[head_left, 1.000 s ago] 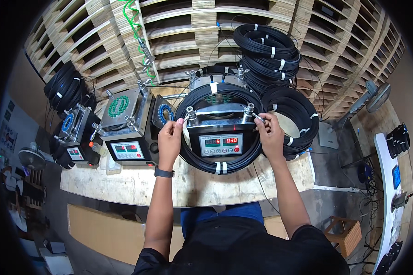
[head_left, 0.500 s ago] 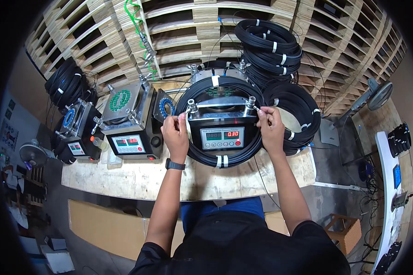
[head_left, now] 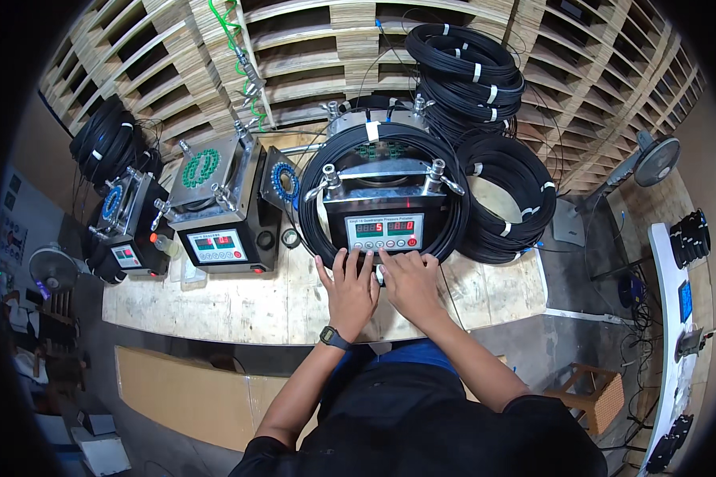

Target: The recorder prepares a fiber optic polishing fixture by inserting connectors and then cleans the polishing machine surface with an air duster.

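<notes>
A polishing machine (head_left: 374,205) with a digital control panel (head_left: 347,230) stands before me, with red digits lit. A large coil of black cable (head_left: 317,228) rings it, tied with white bands. My left hand (head_left: 350,292) lies over the panel's lower edge and the front of the coil, fingers spread, holding nothing. Close beside it, my right hand (head_left: 411,283) is open too, its forefinger at the row of buttons. The left clamp knob (head_left: 331,180) and right clamp knob (head_left: 437,173) stand upright on the machine's front corners, their levers pointing outward.
Two similar machines stand left, the nearer one (head_left: 224,215) beside a small bottle (head_left: 164,244). Stacked cable coils (head_left: 473,87) rise behind right, with another coil (head_left: 497,238) below. Wooden pallets (head_left: 294,48) line the back. A fan (head_left: 659,163) and stool (head_left: 601,397) stand right.
Both hands have left the clamp levers at the machine's sides and come down together to the panel's buttons. The levers now point outward, and the panel's digits have changed.
</notes>
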`<state>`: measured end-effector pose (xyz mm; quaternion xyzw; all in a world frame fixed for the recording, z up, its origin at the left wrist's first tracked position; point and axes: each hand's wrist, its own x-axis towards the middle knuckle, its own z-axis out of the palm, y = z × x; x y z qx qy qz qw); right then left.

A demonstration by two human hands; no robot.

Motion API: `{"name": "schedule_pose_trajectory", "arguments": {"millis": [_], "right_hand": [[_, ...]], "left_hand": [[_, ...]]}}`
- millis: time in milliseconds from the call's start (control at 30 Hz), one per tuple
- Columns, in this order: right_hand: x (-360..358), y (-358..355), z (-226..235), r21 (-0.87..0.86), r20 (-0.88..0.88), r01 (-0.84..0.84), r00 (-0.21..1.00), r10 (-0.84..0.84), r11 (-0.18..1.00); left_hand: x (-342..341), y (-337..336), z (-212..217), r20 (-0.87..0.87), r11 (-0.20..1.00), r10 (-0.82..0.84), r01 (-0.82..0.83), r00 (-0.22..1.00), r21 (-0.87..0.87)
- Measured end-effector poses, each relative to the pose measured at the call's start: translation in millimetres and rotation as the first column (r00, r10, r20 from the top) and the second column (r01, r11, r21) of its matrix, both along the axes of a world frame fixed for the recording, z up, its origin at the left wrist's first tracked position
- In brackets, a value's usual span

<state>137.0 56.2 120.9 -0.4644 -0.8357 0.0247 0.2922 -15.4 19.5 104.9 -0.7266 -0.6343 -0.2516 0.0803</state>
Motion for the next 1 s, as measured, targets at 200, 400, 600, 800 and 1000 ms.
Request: {"name": "schedule_pose_trajectory", "arguments": {"millis": [200,400,600,800,1000], "right_hand": [[-6,6,-7,0.001,0.047,0.028,0.998,-0.028,1.000],[-11,7,-10,-0.038,0.077,0.045,0.996,-0.042,0.998],[-15,8,-3,-0.078,0.091,0.056,0.995,-0.048,0.995],[-17,10,-4,-0.135,0.053,0.039,0.998,-0.032,0.990],[-14,12,-2,-0.152,0.020,0.031,0.999,-0.029,0.988]], "left_hand": [[5,6,2,-0.013,0.998,0.041,-0.042,0.999,-0.053],[4,7,1,0.026,0.995,0.035,-0.032,0.999,-0.093],[6,12,-2,-0.059,0.985,0.065,-0.074,0.996,-0.154],[3,16,4,-0.146,0.973,0.012,-0.046,0.989,-0.228],[8,20,10,-0.141,0.978,0.024,-0.053,0.990,-0.200]]}}
